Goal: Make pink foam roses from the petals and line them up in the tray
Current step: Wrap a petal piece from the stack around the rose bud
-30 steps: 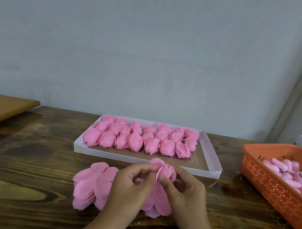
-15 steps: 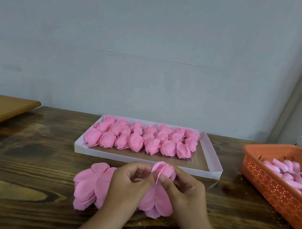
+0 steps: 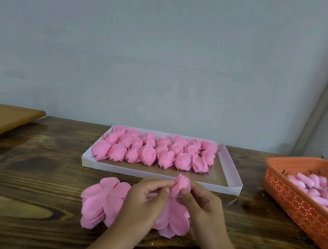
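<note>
The left hand (image 3: 143,201) covers the middle of the loose petals (image 3: 101,203), and both forearms run off the bottom edge. The right hand (image 3: 203,208) hides the base of the rose (image 3: 180,184), so how the fingers grip it underneath cannot be told. The basket (image 3: 301,203) is blurred at its near corner and cut off by the right edge, and the board (image 3: 0,120) by the left.

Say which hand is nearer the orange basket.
Right. The right hand sits between the rose and the basket, apart from it; the left hand lies beyond the rose, by the petal stack.
</note>
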`<state>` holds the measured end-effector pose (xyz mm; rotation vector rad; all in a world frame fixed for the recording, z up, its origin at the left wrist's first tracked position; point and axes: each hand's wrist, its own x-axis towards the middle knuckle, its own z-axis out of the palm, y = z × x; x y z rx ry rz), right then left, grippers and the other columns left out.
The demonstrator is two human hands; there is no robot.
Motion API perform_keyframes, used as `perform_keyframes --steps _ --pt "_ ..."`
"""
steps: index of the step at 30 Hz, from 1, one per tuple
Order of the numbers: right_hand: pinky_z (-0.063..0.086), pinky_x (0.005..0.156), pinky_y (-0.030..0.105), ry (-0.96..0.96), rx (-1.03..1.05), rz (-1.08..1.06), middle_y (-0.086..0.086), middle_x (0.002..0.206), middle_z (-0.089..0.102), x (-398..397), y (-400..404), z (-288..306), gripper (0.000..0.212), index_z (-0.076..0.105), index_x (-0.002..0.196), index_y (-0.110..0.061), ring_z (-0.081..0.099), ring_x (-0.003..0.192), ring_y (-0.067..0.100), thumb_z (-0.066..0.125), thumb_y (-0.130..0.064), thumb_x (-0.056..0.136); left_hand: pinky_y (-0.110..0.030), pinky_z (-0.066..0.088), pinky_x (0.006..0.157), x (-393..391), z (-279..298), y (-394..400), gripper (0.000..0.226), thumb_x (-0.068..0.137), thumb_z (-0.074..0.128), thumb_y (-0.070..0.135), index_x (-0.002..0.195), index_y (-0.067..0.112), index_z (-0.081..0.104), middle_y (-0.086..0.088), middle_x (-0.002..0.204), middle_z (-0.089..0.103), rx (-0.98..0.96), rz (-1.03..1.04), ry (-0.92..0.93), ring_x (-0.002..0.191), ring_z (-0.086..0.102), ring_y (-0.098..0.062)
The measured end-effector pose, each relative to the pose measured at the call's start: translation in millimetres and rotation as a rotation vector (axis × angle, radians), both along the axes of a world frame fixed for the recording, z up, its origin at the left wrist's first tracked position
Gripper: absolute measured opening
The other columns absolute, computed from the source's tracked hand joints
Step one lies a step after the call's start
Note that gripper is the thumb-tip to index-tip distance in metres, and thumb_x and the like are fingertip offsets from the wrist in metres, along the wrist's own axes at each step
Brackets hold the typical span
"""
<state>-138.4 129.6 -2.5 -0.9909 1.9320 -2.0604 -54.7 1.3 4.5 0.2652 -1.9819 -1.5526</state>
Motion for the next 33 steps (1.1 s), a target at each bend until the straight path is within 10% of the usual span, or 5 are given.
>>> perform_keyframes --steps 8,17,23,29,33 --pt "0.053 0.095 0.054 -0.065 0.007 0.083 0.009 0.104 0.076 3 0 4 0.021 0.077 0.106 -0.02 0.069 0.103 0.029 0.058 -0.015 0.099 -0.022 0.057 0.079 -2 0 -5 0.025 0.083 0.079 0.004 0.081 0.029 0.081 0.005 0.089 0.079 0.077 0.009 -0.023 0.088 0.074 -0.01" --pt "0.052 0.098 0.054 -0.094 0.037 0.129 0.016 0.109 0.071 -4 6 8 0.022 0.077 0.106 -0.013 0.065 0.109 0.036 0.059 -0.016 0.094 -0.017 0.056 0.077 1 3 -6 0.03 0.085 0.079 0.008 0.111 0.023 0.073 0.006 0.103 0.079 0.22 -0.184 -0.1 0.099 0.074 -0.008" --pt "0.058 0.086 0.031 -0.111 -0.009 0.287 0.005 0.113 0.074 -5 6 8 0.046 0.073 0.113 -0.03 0.069 0.107 0.022 0.051 -0.014 0.076 -0.045 0.061 0.084 2 7 -9 0.021 0.09 0.072 0.021 0.109 0.015 0.078 -0.01 0.106 0.078 0.454 -0.203 -0.171 0.102 0.074 -0.028" --pt "0.039 0.1 0.014 0.669 0.192 0.053 -0.017 0.138 0.046 -4 10 -3 0.068 0.05 0.128 -0.035 0.047 0.131 0.013 0.064 -0.001 0.071 -0.049 0.05 0.086 0 12 -13 0.024 0.086 0.069 0.024 0.084 0.001 0.062 -0.026 0.097 0.063 0.792 -0.171 -0.037 0.095 0.06 -0.038" --pt "0.04 0.107 0.025 0.942 0.288 -0.005 -0.018 0.148 0.031 -4 2 -11 0.061 0.052 0.126 -0.031 0.039 0.136 0.013 0.078 -0.021 0.072 -0.041 0.053 0.069 0 11 -13 0.026 0.088 0.067 0.023 0.092 0.0 0.058 -0.028 0.099 0.062 0.862 -0.21 -0.013 0.103 0.06 -0.052"
